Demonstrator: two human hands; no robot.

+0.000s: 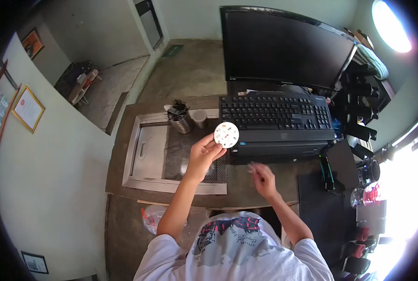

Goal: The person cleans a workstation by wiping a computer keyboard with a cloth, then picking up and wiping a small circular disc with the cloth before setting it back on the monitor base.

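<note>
My left hand [204, 158] is closed on the edge of a round white disc [226, 135] with small coloured marks on its face. The disc is held up in front of the keyboard's left end, tilted toward me. To the right and nearer my body, my right hand [263, 181] hovers over the desk edge with curled fingers. Its thumb and fingertips are slightly blurred, and whatever they may pinch is too small to name. Behind the left hand stand a metal holder [181, 122] full of dark utensils and a small lidded jar [199, 118].
A black keyboard [277, 112] rests on a black computer case [279, 149] below a large monitor [288, 47]. A metal-framed mesh panel [145, 183] is set into the desk at left. Bottles and cups [366, 195] line the right side. A plastic bag [155, 219] lies below the desk.
</note>
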